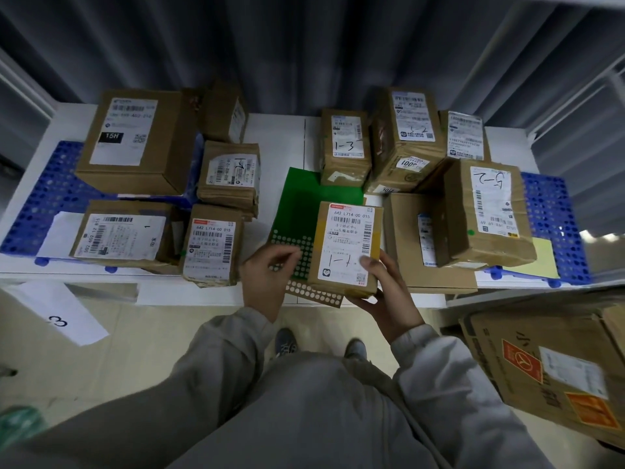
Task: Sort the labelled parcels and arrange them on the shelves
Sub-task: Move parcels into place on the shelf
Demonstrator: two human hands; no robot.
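Under the right hand [385, 292], parcel [346, 245] base hidden, sticker sheet [297, 228] perhaps partly covered

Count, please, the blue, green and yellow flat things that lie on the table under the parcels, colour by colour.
Blue mats: 2
Green sheet: 1
Yellow sheet: 1
Total: 4

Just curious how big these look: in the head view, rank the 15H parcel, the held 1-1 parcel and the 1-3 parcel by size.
1. 15H parcel, clearly largest.
2. 1-1 parcel, held in the right hand.
3. 1-3 parcel.
The last two look close; the 1-1 is nearer the camera, so that order is unsure.
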